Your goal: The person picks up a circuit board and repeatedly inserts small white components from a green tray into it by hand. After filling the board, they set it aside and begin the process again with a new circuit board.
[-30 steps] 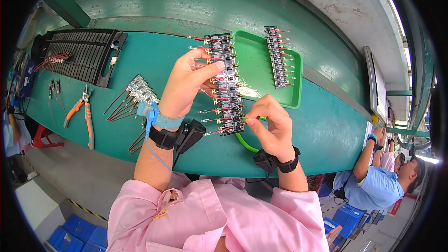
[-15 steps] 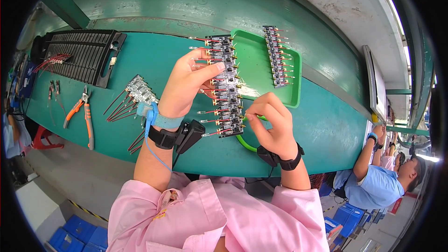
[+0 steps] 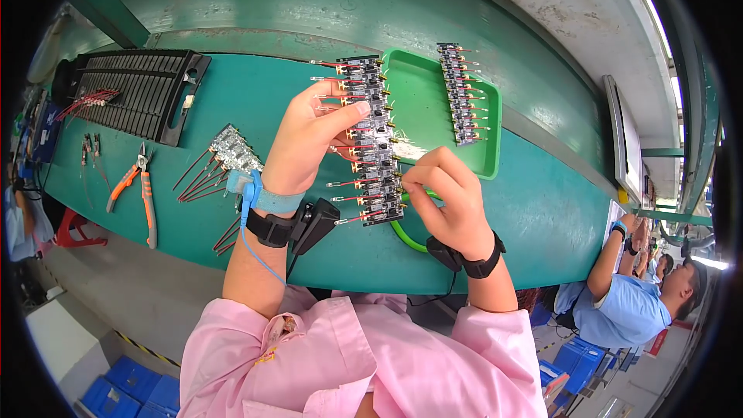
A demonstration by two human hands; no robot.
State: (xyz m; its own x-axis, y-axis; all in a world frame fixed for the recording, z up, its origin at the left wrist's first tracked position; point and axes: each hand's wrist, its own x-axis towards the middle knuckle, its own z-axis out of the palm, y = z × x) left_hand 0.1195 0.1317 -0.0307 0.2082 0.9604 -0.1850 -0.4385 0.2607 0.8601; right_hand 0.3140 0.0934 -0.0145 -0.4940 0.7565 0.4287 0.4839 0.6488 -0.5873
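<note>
My left hand (image 3: 300, 143) grips a long strip of joined circuit boards (image 3: 374, 135) by its left edge, thumb on top and the other fingers partly hidden behind. The strip stands lengthwise away from me above the bench, with short red wires sticking out on its left side and small brass-coloured parts along its right. Beside the lower right edge, my right hand (image 3: 449, 201) is closed in a pinch, fingertips touching or nearly touching the strip. Whatever those fingers hold is too small to make out.
Behind the strip lies a green tray (image 3: 495, 143) with white bits and a second board strip (image 3: 462, 97). A green ring (image 3: 408, 238) is near my right hand. Leftward are boards with red wires (image 3: 232, 151), orange-handled cutters (image 3: 145, 186) and a black rack (image 3: 128, 97). A co-worker (image 3: 619, 302) sits at right.
My right hand has moved slightly up and left, bringing its pinched fingertips to the strip's edge. The strip's far end has tilted a little leftward in my left hand.
</note>
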